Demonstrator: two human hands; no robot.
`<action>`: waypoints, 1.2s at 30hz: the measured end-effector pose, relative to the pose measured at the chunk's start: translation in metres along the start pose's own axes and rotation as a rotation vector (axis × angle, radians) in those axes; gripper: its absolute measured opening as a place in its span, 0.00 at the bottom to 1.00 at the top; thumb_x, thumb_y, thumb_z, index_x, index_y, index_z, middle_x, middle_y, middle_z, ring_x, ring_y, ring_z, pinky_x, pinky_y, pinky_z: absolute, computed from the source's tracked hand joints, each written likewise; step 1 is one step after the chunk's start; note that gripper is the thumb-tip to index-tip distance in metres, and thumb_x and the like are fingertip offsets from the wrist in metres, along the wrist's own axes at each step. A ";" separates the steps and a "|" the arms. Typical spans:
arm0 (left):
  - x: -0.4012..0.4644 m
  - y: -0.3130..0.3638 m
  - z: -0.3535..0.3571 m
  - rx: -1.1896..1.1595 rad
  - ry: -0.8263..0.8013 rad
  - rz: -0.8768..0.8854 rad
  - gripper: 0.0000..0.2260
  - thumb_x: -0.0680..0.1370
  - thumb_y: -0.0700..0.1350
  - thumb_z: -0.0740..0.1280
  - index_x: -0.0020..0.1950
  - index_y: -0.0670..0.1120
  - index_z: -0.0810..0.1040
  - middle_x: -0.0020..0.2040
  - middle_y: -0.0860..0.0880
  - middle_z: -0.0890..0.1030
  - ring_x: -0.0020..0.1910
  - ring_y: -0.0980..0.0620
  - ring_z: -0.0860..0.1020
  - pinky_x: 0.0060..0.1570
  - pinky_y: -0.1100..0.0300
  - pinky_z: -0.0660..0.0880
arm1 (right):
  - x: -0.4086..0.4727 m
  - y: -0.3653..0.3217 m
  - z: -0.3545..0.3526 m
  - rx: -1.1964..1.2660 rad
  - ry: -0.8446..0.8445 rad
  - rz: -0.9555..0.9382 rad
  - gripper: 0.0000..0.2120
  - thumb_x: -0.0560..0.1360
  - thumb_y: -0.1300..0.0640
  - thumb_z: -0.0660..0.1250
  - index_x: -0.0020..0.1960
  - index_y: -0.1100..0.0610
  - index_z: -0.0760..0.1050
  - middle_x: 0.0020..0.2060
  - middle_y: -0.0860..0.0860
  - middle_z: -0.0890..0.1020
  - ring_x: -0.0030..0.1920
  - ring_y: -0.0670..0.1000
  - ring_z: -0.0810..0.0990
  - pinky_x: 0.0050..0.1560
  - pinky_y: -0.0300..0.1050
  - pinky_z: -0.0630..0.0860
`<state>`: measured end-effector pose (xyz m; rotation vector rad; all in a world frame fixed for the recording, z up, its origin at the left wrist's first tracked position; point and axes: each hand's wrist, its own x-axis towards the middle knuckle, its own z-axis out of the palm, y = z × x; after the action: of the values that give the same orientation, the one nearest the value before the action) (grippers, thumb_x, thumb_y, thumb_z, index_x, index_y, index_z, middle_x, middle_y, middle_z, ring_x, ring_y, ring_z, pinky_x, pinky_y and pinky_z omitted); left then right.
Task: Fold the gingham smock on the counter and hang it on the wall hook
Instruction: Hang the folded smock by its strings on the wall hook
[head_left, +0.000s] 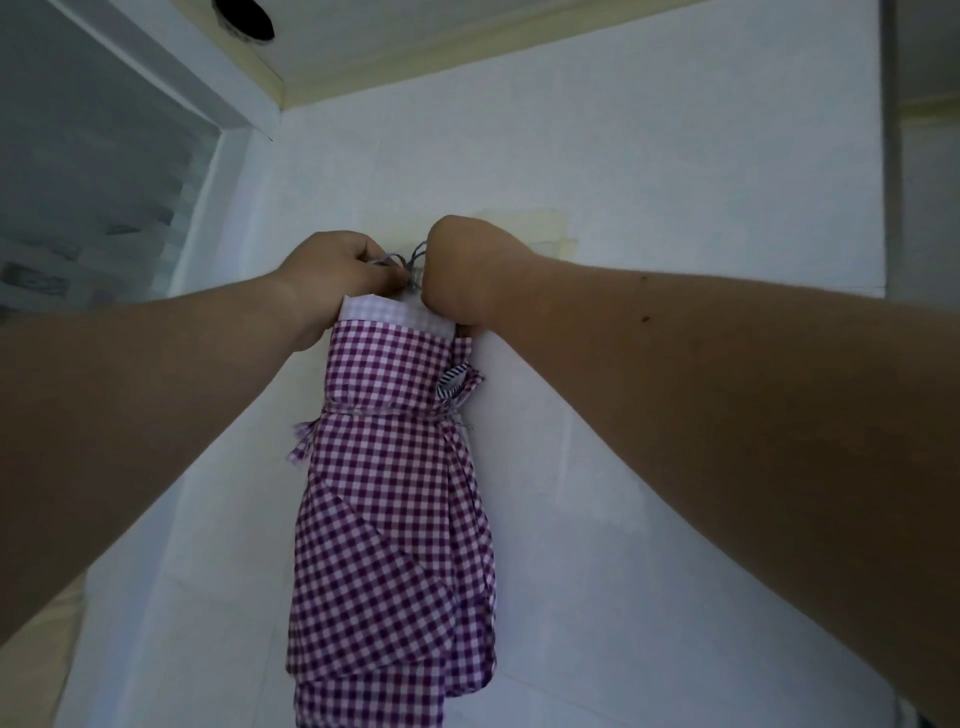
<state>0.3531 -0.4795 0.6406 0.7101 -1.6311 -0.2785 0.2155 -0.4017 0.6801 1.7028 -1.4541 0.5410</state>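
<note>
The folded purple-and-white gingham smock (389, 509) hangs down flat against the white wall, tied round its middle with its own band. At its top edge, my left hand (327, 275) and my right hand (457, 275) sit close together, both with curled fingers pinching the smock's thin striped cord (408, 260). The cord loops up between the two hands. The wall hook itself is hidden behind my hands and the cord.
A white tiled wall (623, 156) fills the view. A window frame with frosted panes (104, 182) stands to the left. A yellowish patch (540, 228) marks the wall just right of my right hand. The ceiling has a dark round opening (244, 18).
</note>
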 end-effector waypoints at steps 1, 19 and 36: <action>0.000 -0.001 0.000 0.006 -0.009 0.000 0.06 0.81 0.46 0.73 0.45 0.46 0.81 0.41 0.48 0.81 0.37 0.53 0.77 0.31 0.64 0.73 | 0.000 0.000 0.003 0.004 -0.001 0.006 0.18 0.82 0.59 0.60 0.34 0.55 0.62 0.34 0.49 0.66 0.32 0.46 0.65 0.29 0.39 0.60; -0.072 -0.023 -0.019 -0.558 -0.345 -0.486 0.35 0.78 0.74 0.57 0.64 0.45 0.79 0.59 0.44 0.85 0.58 0.45 0.84 0.51 0.49 0.78 | -0.037 -0.010 0.023 0.230 -0.092 0.156 0.14 0.80 0.52 0.63 0.36 0.53 0.68 0.37 0.52 0.77 0.50 0.58 0.84 0.47 0.47 0.79; -0.133 -0.060 -0.009 -0.759 -0.284 -0.572 0.21 0.80 0.59 0.70 0.65 0.46 0.84 0.59 0.45 0.87 0.59 0.45 0.85 0.58 0.52 0.79 | -0.085 -0.049 0.044 0.616 -0.155 0.215 0.17 0.81 0.46 0.62 0.38 0.54 0.72 0.35 0.50 0.77 0.35 0.48 0.74 0.35 0.43 0.69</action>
<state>0.3838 -0.4459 0.5019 0.5342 -1.3848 -1.3796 0.2333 -0.3857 0.5755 2.1000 -1.7065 1.0804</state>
